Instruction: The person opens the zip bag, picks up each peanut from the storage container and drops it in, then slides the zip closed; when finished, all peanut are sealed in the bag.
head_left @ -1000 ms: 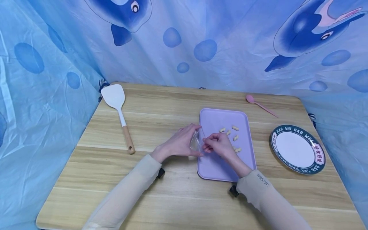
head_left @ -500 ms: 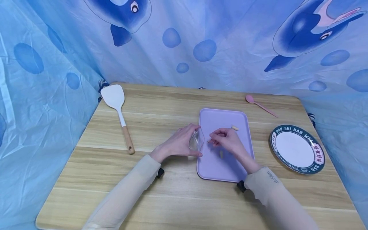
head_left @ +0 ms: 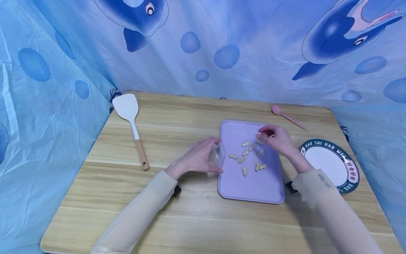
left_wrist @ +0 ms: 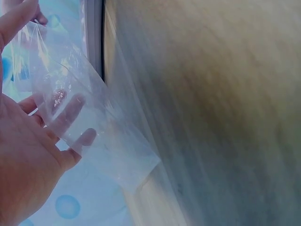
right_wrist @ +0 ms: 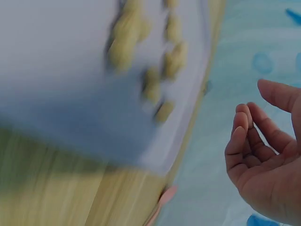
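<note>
A clear plastic bag (head_left: 215, 157) is in my left hand (head_left: 197, 157), its mouth spread between thumb and fingers beside the left edge of the purple tray (head_left: 250, 190). In the left wrist view, fingers show through the thin film of the bag (left_wrist: 120, 146). Several peanuts in their shells (head_left: 244, 171) lie scattered on the tray. Above the tray's upper right part is my right hand (head_left: 279, 140), close over one peanut. The right wrist view shows the thumb apart from the loosely curled fingers of the right hand (right_wrist: 268, 160), with nothing between them.
A white spatula (head_left: 128, 109) with a wooden handle lies at the left. A pink spoon (head_left: 287, 116) is at the back right. The green-rimmed plate (head_left: 326, 165) stands right of the tray, partly behind the right forearm. A blue curtain (head_left: 203, 46) hangs behind the table.
My right hand has drawn back from the bag's mouth and moved right and away from me over the tray, uncovering more peanuts. The left hand with the bag has stayed in place.
</note>
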Motion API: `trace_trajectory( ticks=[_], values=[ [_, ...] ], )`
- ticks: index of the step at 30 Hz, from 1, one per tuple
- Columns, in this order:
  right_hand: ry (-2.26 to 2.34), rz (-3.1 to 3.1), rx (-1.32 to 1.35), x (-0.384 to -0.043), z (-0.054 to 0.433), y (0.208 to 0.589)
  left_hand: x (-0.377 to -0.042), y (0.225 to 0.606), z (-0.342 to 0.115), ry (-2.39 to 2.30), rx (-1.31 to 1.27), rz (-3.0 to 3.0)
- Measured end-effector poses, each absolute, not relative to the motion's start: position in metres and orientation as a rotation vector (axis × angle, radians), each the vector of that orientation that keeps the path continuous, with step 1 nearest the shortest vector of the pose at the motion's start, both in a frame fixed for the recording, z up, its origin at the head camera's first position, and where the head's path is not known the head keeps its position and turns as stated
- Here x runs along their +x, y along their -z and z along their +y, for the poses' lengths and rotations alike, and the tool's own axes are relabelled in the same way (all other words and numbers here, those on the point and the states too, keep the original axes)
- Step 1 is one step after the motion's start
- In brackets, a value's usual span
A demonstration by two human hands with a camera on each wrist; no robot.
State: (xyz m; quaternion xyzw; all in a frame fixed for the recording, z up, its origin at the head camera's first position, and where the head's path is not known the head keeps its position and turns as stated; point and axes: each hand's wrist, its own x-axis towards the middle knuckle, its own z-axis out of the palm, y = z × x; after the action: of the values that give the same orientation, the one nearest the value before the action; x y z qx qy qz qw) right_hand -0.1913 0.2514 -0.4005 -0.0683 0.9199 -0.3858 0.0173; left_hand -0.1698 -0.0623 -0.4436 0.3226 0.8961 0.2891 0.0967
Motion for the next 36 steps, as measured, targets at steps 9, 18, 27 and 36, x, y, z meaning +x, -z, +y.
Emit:
trace_trajectory(
  ticks=[9, 18, 27, 36],
  values=[
    [0.879, 2.986, -0.376, -0.203, 0.273, 0.429, -0.169, 0.445, -0.065, -0.883, 0.969, 2.647],
    [0.83, 2.902, -0.353, -0.204, 0.276, 0.447, -0.169, 0.444, -0.064, -0.862, 0.96, 2.648],
    [0.806, 2.913, -0.331, -0.203, 0.274, 0.452, -0.169, 0.443, -0.063, -0.855, 0.963, 2.645],
    [0.854, 2.938, -0.343, -0.199, 0.272, 0.444, -0.169, 0.444, -0.062, -0.847, 0.962, 2.648]
  ],
)
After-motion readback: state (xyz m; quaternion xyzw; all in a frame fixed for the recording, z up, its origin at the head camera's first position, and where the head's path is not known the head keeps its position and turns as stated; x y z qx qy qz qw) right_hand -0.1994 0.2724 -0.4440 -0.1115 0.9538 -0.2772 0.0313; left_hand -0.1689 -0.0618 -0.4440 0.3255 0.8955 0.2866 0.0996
